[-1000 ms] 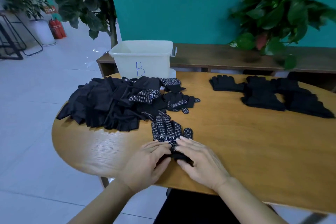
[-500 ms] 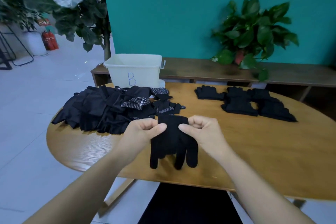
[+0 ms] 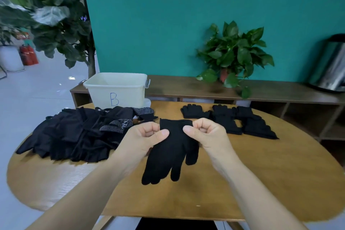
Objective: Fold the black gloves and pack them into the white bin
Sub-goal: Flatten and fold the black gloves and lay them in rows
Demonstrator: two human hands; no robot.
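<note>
Above the table (image 3: 261, 183), both hands still pinch the glove (image 3: 171, 151), its cuff corners hidden by left hand (image 3: 143, 136) and right hand (image 3: 207, 134).

I've got one black glove (image 3: 170, 153) held up over the wooden table (image 3: 261, 173), cuff at the top and fingers dangling down. My left hand (image 3: 143, 136) pinches the cuff's left corner, my right hand (image 3: 203, 134) pinches the right corner, thumbs in front. To the left there's a big messy pile of gloves (image 3: 74, 136), some with white dotted palms. Over on the far right of the table sit a few flat gloves (image 3: 229, 119) laid side by side. The white bin (image 3: 116, 89) with a blue "B" on it stands just past the pile, at the table's far edge.
</note>
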